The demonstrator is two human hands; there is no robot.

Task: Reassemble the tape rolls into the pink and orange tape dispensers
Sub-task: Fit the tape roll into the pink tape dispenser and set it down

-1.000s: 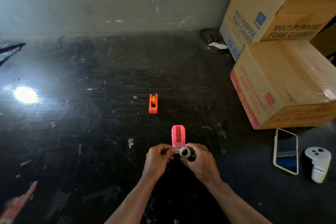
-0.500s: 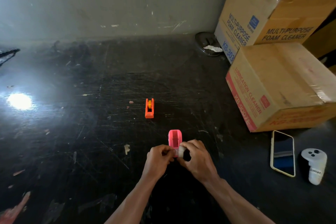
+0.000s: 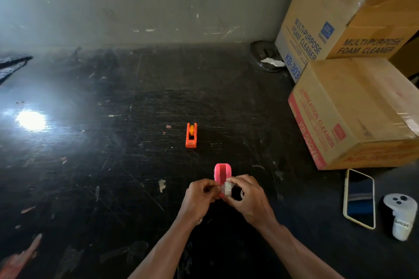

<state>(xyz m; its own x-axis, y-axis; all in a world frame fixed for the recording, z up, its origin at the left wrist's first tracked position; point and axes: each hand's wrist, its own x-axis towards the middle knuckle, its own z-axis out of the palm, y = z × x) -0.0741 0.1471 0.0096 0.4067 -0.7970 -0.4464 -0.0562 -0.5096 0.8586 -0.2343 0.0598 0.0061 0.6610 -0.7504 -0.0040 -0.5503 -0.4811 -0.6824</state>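
Observation:
The pink tape dispenser stands on the dark table just beyond my hands, its open slot facing me. My right hand grips a small clear tape roll at the dispenser's near end. My left hand pinches the dispenser's near left side, touching the roll. Further back, the orange tape dispenser sits alone with a yellow roll inside it. The near end of the pink dispenser is hidden by my fingers.
Stacked cardboard boxes fill the right side. A phone and a white controller lie at the near right. A round metal lid sits by the back wall. A bright glare spot marks the left.
My right hand has turned the tape roll and brought it against the pink dispenser's near end; a second ago the roll's core faced me, held between both hands.

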